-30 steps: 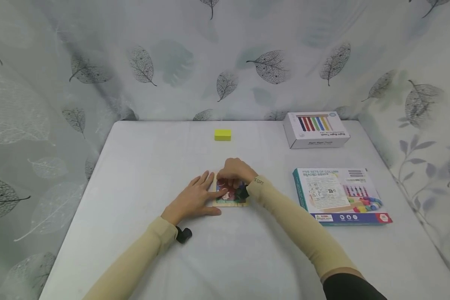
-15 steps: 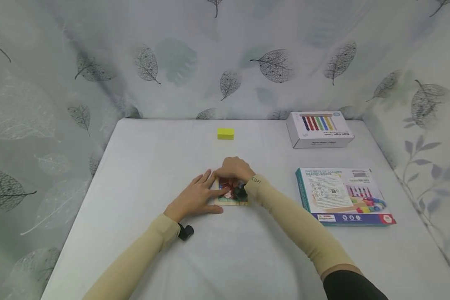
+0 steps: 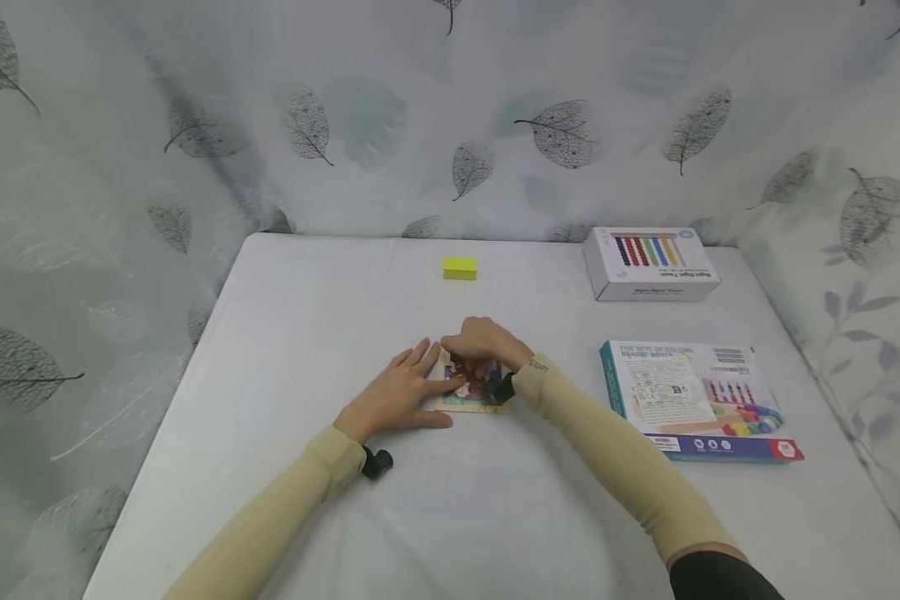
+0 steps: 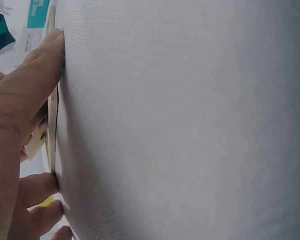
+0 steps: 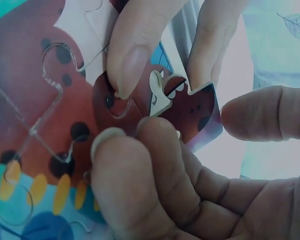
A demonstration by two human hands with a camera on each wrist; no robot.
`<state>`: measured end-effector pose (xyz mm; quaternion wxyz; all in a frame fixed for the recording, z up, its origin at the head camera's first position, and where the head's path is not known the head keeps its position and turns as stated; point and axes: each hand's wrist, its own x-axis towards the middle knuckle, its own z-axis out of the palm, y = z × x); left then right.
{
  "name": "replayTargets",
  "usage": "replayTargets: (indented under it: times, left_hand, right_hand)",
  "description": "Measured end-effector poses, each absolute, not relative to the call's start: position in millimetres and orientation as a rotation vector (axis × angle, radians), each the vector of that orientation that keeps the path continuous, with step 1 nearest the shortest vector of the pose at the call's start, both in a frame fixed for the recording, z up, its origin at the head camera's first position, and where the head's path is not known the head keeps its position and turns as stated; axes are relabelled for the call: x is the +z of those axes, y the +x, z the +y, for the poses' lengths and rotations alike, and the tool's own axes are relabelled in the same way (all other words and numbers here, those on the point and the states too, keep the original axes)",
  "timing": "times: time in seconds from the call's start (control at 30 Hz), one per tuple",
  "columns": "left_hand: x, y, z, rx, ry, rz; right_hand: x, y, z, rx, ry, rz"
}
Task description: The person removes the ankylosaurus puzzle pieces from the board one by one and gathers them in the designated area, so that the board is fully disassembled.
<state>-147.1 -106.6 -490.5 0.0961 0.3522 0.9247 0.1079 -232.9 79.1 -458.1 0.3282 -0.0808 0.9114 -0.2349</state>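
Note:
A small jigsaw puzzle (image 3: pixel 472 407) with a dark red, spotted cartoon figure lies in a pale wooden frame mid-table. My left hand (image 3: pixel 397 392) rests spread at its left side, one straight finger (image 5: pixel 135 55) pressing on the pieces. In the left wrist view the left thumb (image 4: pixel 37 70) lies along the puzzle's near edge. My right hand (image 3: pixel 487 340) arches over the upper part, pinching a dark red puzzle piece (image 5: pixel 197 110) between thumb and curled fingers. The piece sits tilted, its pale wooden edge showing above its neighbours. Part of the picture is hidden under both hands.
A yellow block (image 3: pixel 460 268) sits behind the puzzle. At the back right stands a white box (image 3: pixel 652 287) with coloured bead columns printed on it. In front of that lies a flat beaded-toy box (image 3: pixel 705 400). A leaf-print curtain (image 3: pixel 495 100) surrounds the table.
The head view has shifted slightly, so everything appears a little further right. Both hands keep to the puzzle, the right fingers making only small movements at its upper left corner.

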Motion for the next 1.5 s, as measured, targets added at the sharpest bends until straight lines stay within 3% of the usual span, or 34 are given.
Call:
replayTargets:
  times: [0.6, 0.83, 1.5]
  left_hand:
    - [-490.4, -148.4, -105.6, 0.262, 1.059, 2.752]
    - [-491.6, -148.9, -105.2, 0.243, 1.059, 2.754]
    - [-488.1, -145.0, -105.9, 0.258, 1.073, 2.753]
  right_hand:
    - [-447.2, -227.0, 75.8, -0.406, -0.382, 2.415]
    - [-444.9, -225.0, 78.2, -0.521, -0.408, 2.473]
    - [-441.8, -226.6, 100.4, -0.584, -0.796, 2.456]
